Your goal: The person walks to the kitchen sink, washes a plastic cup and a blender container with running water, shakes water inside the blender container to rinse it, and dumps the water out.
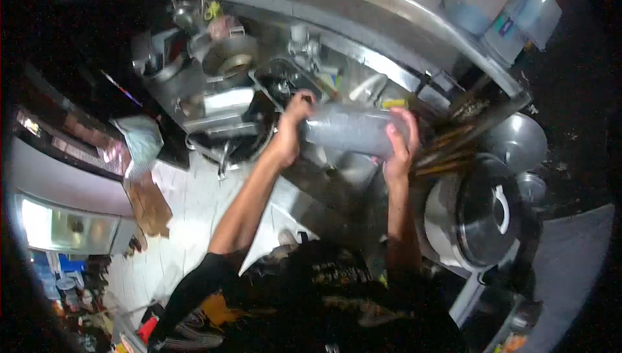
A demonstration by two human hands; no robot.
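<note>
Between my two hands lies a greyish, cloudy cylindrical container (350, 129), held on its side above the sink area. My left hand (295, 126) is closed around its left end. On the right end my right hand (400, 142) grips with thumb and fingers apart around it. The container is blurred, so I cannot tell whether it has anything inside. Underneath it a metal sink basin (356, 170) shows in part. A yellow sponge-like piece (394, 103) is just behind the container, close to my right hand.
A large lidded pot (447, 217) stands to the right, with a metal bowl (518, 142) behind it. Pans and trays (227, 119) crowd the counter at left. A steel shelf edge (414, 12) runs above the back. White floor (201, 223) shows at lower left.
</note>
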